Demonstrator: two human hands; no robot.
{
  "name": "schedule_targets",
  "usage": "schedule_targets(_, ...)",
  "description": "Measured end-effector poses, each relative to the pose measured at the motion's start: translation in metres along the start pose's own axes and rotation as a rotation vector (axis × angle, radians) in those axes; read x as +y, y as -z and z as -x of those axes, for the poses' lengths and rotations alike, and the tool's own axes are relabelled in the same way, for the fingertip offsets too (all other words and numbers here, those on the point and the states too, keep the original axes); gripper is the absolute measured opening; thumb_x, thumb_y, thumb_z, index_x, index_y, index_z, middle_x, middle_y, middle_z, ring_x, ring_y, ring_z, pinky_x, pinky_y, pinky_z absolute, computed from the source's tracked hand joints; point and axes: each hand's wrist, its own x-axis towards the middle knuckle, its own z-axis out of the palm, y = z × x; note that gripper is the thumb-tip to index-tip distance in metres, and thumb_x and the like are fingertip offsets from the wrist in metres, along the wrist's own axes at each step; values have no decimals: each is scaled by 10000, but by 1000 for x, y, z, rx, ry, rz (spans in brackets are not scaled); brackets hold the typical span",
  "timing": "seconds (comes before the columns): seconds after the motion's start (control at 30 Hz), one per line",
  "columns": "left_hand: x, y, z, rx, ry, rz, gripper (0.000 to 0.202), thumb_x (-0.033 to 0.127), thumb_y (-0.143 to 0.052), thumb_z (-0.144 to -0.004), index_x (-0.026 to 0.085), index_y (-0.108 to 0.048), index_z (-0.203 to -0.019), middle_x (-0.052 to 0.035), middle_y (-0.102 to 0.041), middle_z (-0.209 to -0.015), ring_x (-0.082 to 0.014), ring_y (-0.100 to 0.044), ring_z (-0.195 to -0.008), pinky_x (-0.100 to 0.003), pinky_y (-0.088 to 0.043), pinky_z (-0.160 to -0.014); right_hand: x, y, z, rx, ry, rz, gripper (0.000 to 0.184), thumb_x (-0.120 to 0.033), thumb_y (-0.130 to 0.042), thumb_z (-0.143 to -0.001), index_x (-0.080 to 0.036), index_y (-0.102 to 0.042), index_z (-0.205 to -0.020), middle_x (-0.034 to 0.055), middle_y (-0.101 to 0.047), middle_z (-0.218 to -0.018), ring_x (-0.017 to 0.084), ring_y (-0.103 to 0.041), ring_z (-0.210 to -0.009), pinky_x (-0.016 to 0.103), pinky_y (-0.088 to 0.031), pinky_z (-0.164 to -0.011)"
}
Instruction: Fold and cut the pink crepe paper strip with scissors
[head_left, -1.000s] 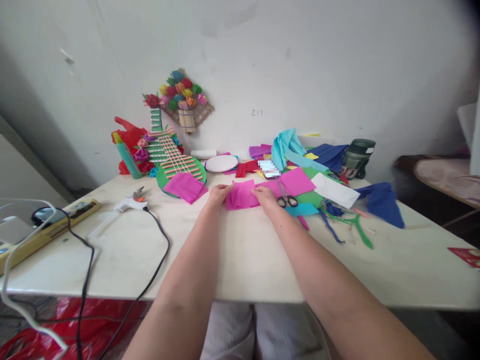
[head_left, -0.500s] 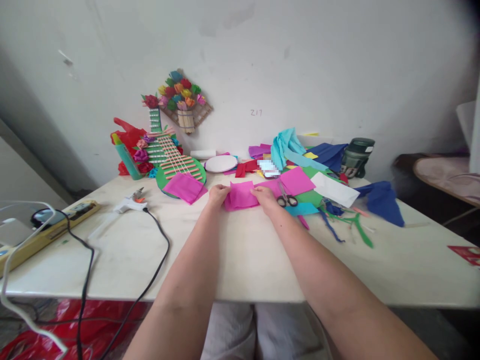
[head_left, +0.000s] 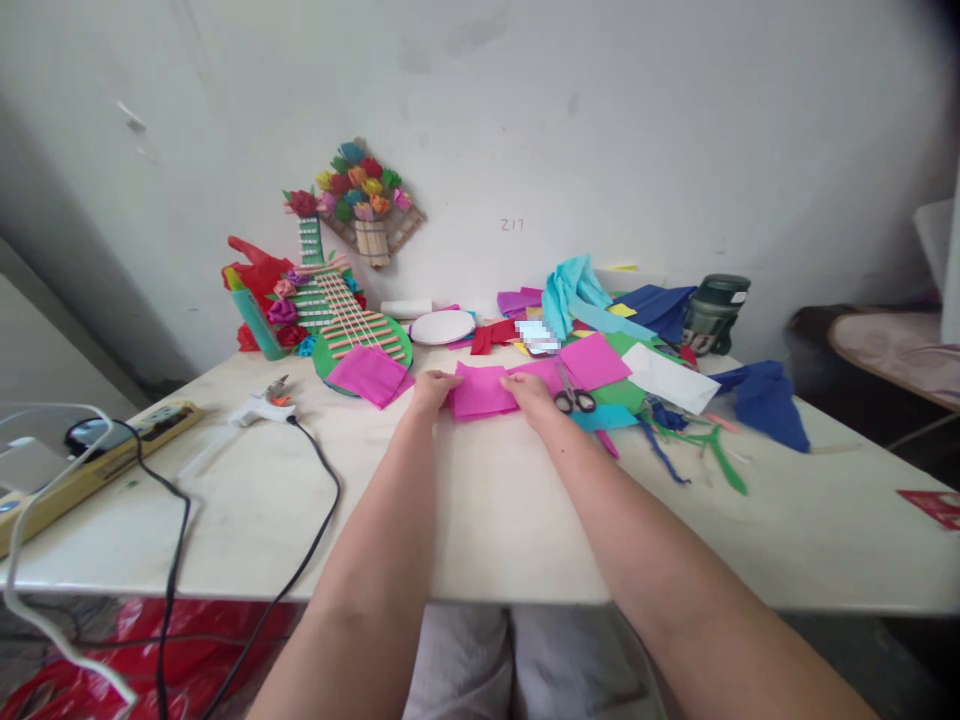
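A folded piece of pink crepe paper (head_left: 484, 392) is stretched between my hands, low over the table. My left hand (head_left: 435, 392) pinches its left edge, and my right hand (head_left: 531, 393) pinches the right edge. Just right of my right hand lie black-handled scissors (head_left: 576, 400), partly on more pink paper (head_left: 596, 362). Left of my left hand, another pink paper square (head_left: 369, 376) rests on the green guitar-shaped craft (head_left: 322, 350), which has sticks laid across its body and paper flowers along its side.
On the left are a glue gun (head_left: 259, 408), its black cable and a power strip (head_left: 112, 450). A green bottle (head_left: 255, 318) stands behind them. Coloured paper, a white sheet (head_left: 671, 378), scraps and a dark flask (head_left: 712, 315) crowd the right. A flower craft (head_left: 367, 200) leans on the wall.
The pink paper between my hands lies flatter and smoother than before, its upper edge straighter. My left hand has shifted very slightly left; the right hand has hardly moved.
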Motion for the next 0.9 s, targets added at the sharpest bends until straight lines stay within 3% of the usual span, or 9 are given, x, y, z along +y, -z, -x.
schedule_targets(0.27,6,8,7,-113,99,200,282,99,-775,-497,129,-510,-586,12,-539,-497,-110,-547,-467,-235,-469,-489,3,0,-3,11,9,17,184,-355,-583,-575,-180,-532,-546,-67,-422,-467,93,-374,-489,236,-290,-498)
schedule_targets(0.63,5,17,8,-168,101,222,311,41,-749,-551,139,-470,-646,23,-521,-510,-109,-558,-473,-237,-488,-493,14,-2,-11,-14,31,5,159,-334,-593,-582,-177,-613,-601,-46,-518,-514,119,-467,-527,245,-369,-551)
schedule_targets(0.77,4,17,7,-158,107,219,351,13,-720,-582,133,-502,-829,22,-550,-562,-120,-576,-498,-259,-504,-524,15,-2,-11,-8,23,10,119,-299,-600,-572,-181,-609,-576,-44,-520,-505,120,-466,-518,254,-382,-567)
schedule_targets(0.9,6,18,10,-194,77,222,634,-6,-676,-616,118,-447,-1195,49,-541,-559,-109,-570,-507,-255,-503,-560,12,-2,-9,7,10,18,92,-274,-602,-567,-182,-610,-567,-44,-524,-500,120,-465,-511,255,-377,-559)
